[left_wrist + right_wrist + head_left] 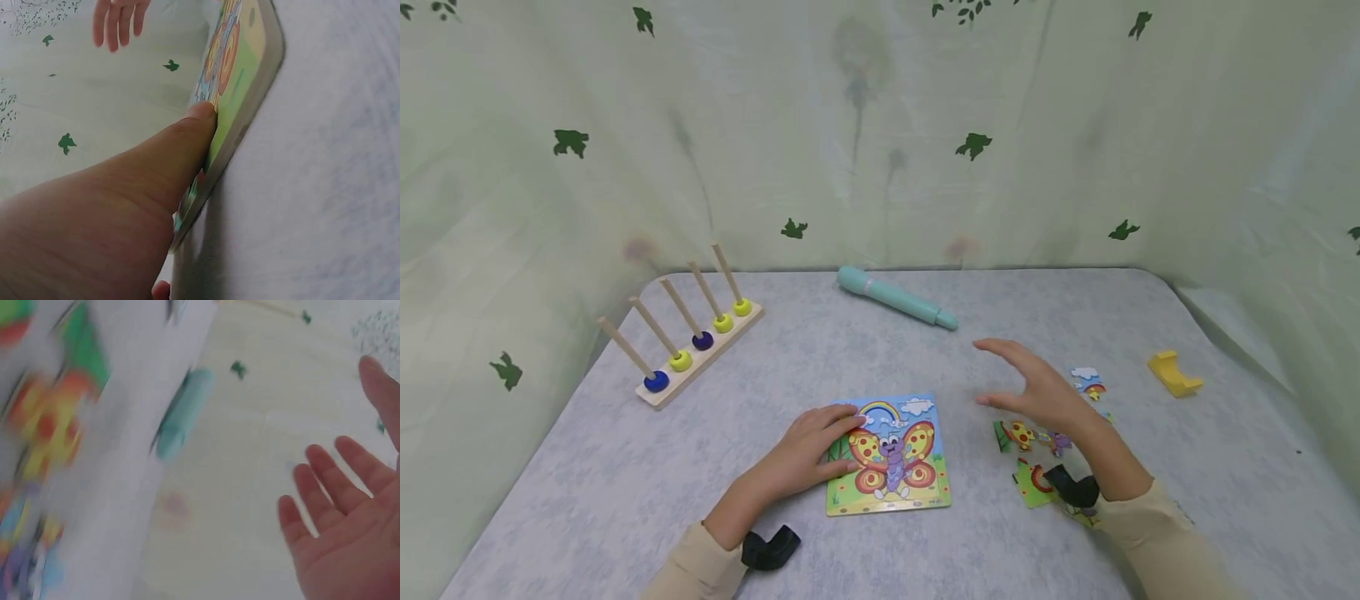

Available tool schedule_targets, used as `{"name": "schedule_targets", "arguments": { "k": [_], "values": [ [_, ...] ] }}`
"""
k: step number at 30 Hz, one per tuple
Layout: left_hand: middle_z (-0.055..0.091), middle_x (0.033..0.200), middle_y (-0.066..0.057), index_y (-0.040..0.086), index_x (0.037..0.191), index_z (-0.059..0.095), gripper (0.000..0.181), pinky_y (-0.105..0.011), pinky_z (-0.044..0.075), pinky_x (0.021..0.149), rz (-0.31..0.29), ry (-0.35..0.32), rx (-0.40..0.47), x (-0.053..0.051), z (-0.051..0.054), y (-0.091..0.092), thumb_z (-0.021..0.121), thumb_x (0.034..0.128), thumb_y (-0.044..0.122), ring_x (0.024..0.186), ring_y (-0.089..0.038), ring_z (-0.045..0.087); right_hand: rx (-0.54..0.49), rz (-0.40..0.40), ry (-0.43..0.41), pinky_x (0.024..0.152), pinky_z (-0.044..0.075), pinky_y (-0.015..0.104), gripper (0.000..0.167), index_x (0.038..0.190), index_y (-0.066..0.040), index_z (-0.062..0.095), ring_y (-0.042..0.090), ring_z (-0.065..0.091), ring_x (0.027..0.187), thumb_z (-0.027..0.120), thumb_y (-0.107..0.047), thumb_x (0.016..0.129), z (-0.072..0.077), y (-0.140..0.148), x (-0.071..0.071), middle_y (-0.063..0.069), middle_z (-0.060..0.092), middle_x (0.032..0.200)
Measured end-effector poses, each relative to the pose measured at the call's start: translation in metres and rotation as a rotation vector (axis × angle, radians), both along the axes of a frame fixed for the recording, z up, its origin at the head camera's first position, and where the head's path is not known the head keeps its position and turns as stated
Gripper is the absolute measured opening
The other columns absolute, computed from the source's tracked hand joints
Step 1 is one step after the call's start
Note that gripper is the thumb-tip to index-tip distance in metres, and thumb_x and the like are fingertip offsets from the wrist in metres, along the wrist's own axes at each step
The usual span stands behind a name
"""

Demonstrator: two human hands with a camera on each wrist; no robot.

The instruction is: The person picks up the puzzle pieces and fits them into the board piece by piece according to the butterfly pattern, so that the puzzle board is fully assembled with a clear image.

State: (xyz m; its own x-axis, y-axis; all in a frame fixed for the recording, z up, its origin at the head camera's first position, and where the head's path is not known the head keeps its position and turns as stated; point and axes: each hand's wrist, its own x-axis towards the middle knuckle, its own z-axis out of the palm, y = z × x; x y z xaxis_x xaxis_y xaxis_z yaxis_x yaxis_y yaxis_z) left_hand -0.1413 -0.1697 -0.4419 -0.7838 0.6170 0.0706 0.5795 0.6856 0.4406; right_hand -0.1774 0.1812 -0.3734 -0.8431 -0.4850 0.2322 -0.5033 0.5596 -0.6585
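Observation:
A square butterfly picture board (891, 458) lies flat on the table. My left hand (808, 450) rests on its left side, fingers over the upper left part and thumb on the picture; the left wrist view shows the thumb (181, 140) lying on the board (240, 100) near its edge. My right hand (1037, 392) is raised to the right of the board, fingers and thumb spread with nothing between them. Beneath and beside it lie several loose puzzle pieces (1035, 483), partly hidden by the forearm. In the right wrist view the palm (350, 531) faces the camera, the pieces (50, 422) blurred.
A teal stick-shaped object (898, 300) lies near the table's back edge. A wooden rack (700, 358) with upright pegs and yellow and blue rings stands at the left. A yellow curved block (1172, 375) is at the right. Behind the table hangs a pale curtain with green leaf shapes.

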Motion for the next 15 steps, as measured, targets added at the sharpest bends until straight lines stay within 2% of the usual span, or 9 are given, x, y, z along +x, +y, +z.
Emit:
{"name": "schedule_targets", "arguments": {
  "k": [3,5,8,12,15],
  "values": [
    [0.033,0.140,-0.005,0.017,0.137,0.039,0.061,-0.046,0.017,0.103,0.001,-0.010,-0.002,0.000,0.001,0.000,0.057,0.0852,0.044,0.129,-0.024,0.024,-0.045,-0.090,0.065,0.093,0.030,0.056,0.068,0.134,-0.012,0.041,0.032,0.035,0.122,0.073,-0.025,0.075,-0.005,0.029,-0.002,0.010,0.042,0.133],
    [0.033,0.140,-0.005,0.017,0.137,0.039,0.061,-0.046,0.017,0.103,-0.003,-0.007,-0.001,0.001,0.001,0.001,0.057,0.0851,0.043,0.129,-0.024,0.024,-0.070,-0.155,0.065,0.092,0.029,0.057,0.068,0.134,-0.011,0.041,0.033,0.035,0.121,0.073,-0.022,0.075,-0.010,0.047,-0.005,0.012,0.043,0.132],
    [0.033,0.140,-0.005,0.017,0.137,0.039,0.061,-0.046,0.017,0.103,-0.004,-0.007,0.001,0.001,0.001,0.001,0.057,0.0848,0.043,0.129,-0.024,0.024,-0.080,-0.255,0.009,0.092,0.026,0.060,0.069,0.135,-0.011,0.039,0.036,0.032,0.122,0.072,-0.022,0.076,-0.018,0.070,-0.007,0.015,0.041,0.134],
    [0.033,0.140,-0.004,0.017,0.137,0.040,0.061,-0.046,0.017,0.103,-0.002,-0.013,0.002,0.001,0.001,0.001,0.057,0.0847,0.044,0.129,-0.024,0.024,-0.062,-0.379,-0.104,0.092,0.024,0.063,0.071,0.139,-0.014,0.034,0.039,0.026,0.124,0.069,-0.031,0.079,-0.029,0.090,-0.009,0.016,0.035,0.137],
    [0.033,0.139,-0.004,0.017,0.136,0.040,0.061,-0.047,0.017,0.102,0.001,-0.015,0.004,0.001,0.002,0.001,0.057,0.0846,0.044,0.129,-0.024,0.024,-0.055,-0.439,-0.155,0.090,0.025,0.064,0.071,0.140,-0.016,0.032,0.041,0.025,0.124,0.066,-0.035,0.081,-0.037,0.100,-0.010,0.017,0.033,0.138]
  ]
}}
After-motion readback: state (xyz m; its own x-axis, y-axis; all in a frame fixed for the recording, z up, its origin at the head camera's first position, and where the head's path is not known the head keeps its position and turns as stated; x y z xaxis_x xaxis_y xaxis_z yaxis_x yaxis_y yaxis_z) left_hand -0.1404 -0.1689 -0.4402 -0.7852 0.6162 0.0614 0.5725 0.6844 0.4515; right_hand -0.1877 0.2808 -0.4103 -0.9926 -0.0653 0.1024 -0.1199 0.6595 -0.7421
